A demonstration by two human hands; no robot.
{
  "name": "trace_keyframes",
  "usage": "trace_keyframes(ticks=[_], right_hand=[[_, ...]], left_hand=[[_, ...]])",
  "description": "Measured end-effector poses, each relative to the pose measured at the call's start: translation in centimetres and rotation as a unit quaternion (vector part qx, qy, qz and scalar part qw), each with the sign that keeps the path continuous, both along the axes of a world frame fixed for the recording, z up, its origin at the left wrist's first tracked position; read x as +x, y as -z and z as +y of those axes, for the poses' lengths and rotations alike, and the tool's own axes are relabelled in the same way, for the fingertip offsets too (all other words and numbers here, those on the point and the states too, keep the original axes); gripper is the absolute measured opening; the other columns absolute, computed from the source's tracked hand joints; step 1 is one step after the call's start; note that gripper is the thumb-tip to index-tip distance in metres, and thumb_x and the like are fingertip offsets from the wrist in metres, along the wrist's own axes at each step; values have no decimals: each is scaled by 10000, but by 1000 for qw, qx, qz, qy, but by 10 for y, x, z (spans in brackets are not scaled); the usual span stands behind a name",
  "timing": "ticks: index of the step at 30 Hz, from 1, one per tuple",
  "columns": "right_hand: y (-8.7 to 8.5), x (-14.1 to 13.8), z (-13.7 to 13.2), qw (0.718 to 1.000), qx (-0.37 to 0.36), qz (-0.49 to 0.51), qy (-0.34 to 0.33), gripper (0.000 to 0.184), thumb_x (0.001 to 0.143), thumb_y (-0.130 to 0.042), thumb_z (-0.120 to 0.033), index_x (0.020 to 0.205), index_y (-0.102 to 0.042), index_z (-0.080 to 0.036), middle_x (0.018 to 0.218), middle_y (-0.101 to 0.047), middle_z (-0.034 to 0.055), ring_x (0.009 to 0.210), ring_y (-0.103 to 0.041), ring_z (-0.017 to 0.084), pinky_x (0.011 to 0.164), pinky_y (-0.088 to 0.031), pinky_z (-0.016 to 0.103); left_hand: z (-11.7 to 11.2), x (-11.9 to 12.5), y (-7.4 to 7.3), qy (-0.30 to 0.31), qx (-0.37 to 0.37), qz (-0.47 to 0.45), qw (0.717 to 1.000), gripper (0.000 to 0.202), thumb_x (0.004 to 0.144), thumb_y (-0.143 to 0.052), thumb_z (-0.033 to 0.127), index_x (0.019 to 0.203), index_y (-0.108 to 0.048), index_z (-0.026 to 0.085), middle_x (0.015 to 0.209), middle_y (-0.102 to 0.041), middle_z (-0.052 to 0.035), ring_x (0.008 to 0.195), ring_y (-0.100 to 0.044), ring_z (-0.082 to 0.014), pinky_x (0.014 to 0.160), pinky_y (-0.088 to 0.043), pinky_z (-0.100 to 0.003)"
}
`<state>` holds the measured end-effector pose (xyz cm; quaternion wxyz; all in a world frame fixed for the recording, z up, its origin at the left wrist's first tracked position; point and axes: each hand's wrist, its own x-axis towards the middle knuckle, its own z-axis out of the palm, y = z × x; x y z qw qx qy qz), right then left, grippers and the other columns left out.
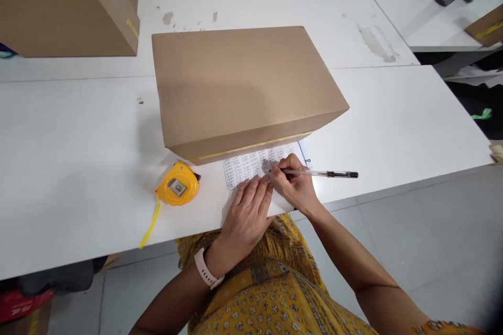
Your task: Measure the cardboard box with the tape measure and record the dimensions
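The sheet (238, 171) lies on the counter (377, 120) near its front edge, white and packed with rows of small dark handwriting set in columns, the single words too small to read. Its far part is hidden by the overhanging cardboard box, and a pale blue strip (305, 154) with dark print shows along its right side. The pen (326, 173) has a clear, slim barrel with black at both ends; it slants low over the sheet, point among the written rows and tail out to the right. The right hand (295, 184) has its grip pinching the pen close to the point, thumb and fingers bunched around it. The left hand (247, 214) rests palm down on the near part of the sheet, its grip pinching nothing, 4 fingers stretched out side by side. Just beyond stands the large cardboard box (251, 78), plain brown on top, with a yellow line along its near side. Left of the sheet and near the box sits a yellow tape measure (177, 184), a short length of yellow tape trailing from it toward the counter's front edge. A pale band (205, 270) circles the left wrist, above a yellow patterned garment (259, 303). Farther out, a 2nd cardboard box (66, 10) stands at the back left.
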<state>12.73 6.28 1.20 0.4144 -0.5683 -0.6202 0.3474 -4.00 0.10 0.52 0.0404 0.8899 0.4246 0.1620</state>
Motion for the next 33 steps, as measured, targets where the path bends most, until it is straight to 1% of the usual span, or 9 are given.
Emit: trace_keyframes(ticks=[5, 11, 15, 19, 26, 30, 33], right_hand=[[0, 1, -1, 1000, 6, -17, -1, 250, 907, -615, -295, 734, -443, -241, 550, -445, -77, 470, -384, 84, 457, -313, 224], [4, 2, -1, 1000, 16, -23, -5, 252, 915, -622, -290, 742, -445, -240, 555, -445, -78, 474, -391, 83, 458, -318, 220], [3, 1, 0, 999, 20, -26, -6, 240, 912, -622, -284, 747, -454, -238, 564, -462, -74, 471, -401, 83, 457, -330, 220], [2, 1, -1, 999, 23, -25, -7, 250, 911, -618, -270, 735, -443, -238, 565, -449, -75, 472, -392, 81, 455, -323, 220], [3, 2, -1, 1000, 18, -13, -9, 252, 911, -616, -269, 730, -444, -238, 573, -437, -74, 488, -389, 85, 470, -324, 229], [5, 2, -1, 1000, 8, 16, 5, 271, 918, -616, -288, 729, -427, -243, 564, -416, -79, 488, -367, 87, 471, -311, 234], [5, 3, -1, 1000, -2, 16, 12, 275, 923, -618, -304, 736, -424, -245, 558, -412, -82, 482, -360, 87, 469, -302, 235]], left_hand=[[0, -1, 1, -4, 15, -1, 1000, 563, 1030, -526, 385, 1443, -519, 2, 1508, -572, -192, 1389, -528, -341, 1170, -415, -491], [0, -1, 1, -4, 13, 1, 1000, 559, 1043, -492, 390, 1446, -519, 4, 1509, -568, -198, 1396, -520, -337, 1171, -408, -493], [0, -1, 1, -3, 12, 0, 1000, 556, 1046, -482, 388, 1444, -519, 2, 1511, -565, -201, 1396, -519, -339, 1172, -404, -497], [0, -1, 0, -4, 10, 1, 1000, 548, 1046, -481, 381, 1440, -524, 2, 1508, -572, -191, 1387, -527, -339, 1172, -403, -488], [1, -1, -1, -5, 13, 2, 1000, 551, 1049, -475, 386, 1441, -522, 3, 1503, -578, -188, 1381, -535, -335, 1174, -402, -479], [1, -1, -1, -4, 7, 5, 1000, 553, 1040, -496, 389, 1440, -525, 7, 1506, -574, -189, 1392, -523, -338, 1172, -403, -487], [0, -1, -1, -2, 5, 8, 1000, 554, 1038, -496, 392, 1439, -524, 10, 1508, -570, -195, 1397, -518, -334, 1177, -397, -487]])
